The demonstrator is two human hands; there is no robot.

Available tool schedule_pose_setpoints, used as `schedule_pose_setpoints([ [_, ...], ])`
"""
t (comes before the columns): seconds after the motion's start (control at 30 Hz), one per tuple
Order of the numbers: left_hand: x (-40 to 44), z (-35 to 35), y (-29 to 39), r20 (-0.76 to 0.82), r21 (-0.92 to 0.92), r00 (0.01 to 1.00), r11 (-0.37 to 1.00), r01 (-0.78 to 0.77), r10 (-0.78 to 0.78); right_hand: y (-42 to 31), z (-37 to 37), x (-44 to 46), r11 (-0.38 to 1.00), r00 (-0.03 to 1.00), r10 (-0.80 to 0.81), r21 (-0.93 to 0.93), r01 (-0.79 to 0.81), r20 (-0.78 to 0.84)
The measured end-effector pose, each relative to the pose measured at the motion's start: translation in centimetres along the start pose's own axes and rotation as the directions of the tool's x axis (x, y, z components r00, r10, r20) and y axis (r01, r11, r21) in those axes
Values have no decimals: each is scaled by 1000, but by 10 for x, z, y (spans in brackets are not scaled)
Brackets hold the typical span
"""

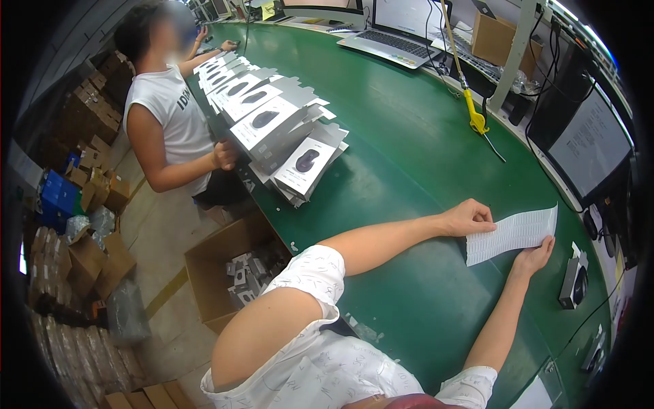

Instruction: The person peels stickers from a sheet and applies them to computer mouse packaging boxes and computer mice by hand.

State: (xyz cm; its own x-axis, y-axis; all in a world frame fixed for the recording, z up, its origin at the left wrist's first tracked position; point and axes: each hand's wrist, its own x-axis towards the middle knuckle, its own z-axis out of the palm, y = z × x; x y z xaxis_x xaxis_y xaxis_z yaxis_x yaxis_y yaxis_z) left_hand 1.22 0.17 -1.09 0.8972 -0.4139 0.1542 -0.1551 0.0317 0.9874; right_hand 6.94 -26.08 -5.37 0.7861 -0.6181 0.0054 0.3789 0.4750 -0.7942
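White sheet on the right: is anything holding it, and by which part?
Yes, both hands hold the white sheet: the left hand pinches its far edge near the left end, the right hand grips near its lower right corner.

the head view looks forward and down from the person's head, its wide field curving at the edges. the left hand (470, 219) and right hand (534, 258) fall at near range, the green table (402, 163) running farther off; outer corners appear dark.
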Motion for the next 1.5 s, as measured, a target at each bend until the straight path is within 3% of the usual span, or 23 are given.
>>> schedule_pose_setpoints([
  [0.2,1,-1,2,40,53,999,999,-7,5,-1,12,-11,999,994,49,3,-50,93],
  [0.53,4,2,-7,79,-37,995,998,-59,62,-4,51,-64,982,883,83,-191,8,462],
  [0.57,4,-1,-7,44,68,997,995,-67,64,0,54,-69,976,861,92,-216,21,501],
  [0.67,-2,-5,4,-24,258,999,965,44,-39,2,53,-84,917,837,110,-379,122,536],
  [0.73,1,-4,1,-70,132,995,988,85,-77,1,49,-86,707,826,-66,-558,435,560],
  [0.77,4,-6,-1,-83,83,992,991,103,-97,2,51,-87,762,858,-93,-519,388,505],
  [0.8,5,-6,-4,-93,-9,989,994,110,-111,1,53,-86,684,850,-234,-541,489,471],
  [0.83,4,-5,-3,-90,-56,990,993,106,-111,-17,61,-94,559,794,-326,-573,599,513],
  [0.87,5,-7,-1,-100,-89,991,993,83,-91,-43,76,-106,554,775,-301,-560,616,555],
  [0.9,7,-8,-2,-64,-89,993,991,96,-102,-65,88,-115,627,766,-235,-509,590,599],
  [0.97,6,-10,-6,-71,-130,988,983,128,-138,-117,111,-146,928,661,4,-249,278,751],
  [1.03,7,-7,-1,-63,-180,982,970,162,-176,-190,119,-184,983,396,180,-181,-34,900],
  [1.07,6,-6,-1,-75,-229,976,956,183,-205,-216,115,-195,982,251,180,-160,-97,951],
  [1.1,5,-7,-4,-70,-190,990,976,108,-123,-233,109,-206,984,123,140,-124,-126,983],
  [1.13,3,-5,-1,-67,-237,987,963,128,-147,-247,103,-213,985,10,97,-94,-148,995],
  [1.2,4,-7,-2,-73,-158,991,983,98,-111,-260,88,-224,986,-114,30,-48,-157,993],
  [1.27,5,-8,-3,-69,-169,991,980,103,-116,-264,74,-230,989,-158,-18,-6,-149,987],
  [1.5,5,-8,-3,-62,-178,988,976,127,-140,-263,49,-229,992,-152,-58,40,-117,987],
])
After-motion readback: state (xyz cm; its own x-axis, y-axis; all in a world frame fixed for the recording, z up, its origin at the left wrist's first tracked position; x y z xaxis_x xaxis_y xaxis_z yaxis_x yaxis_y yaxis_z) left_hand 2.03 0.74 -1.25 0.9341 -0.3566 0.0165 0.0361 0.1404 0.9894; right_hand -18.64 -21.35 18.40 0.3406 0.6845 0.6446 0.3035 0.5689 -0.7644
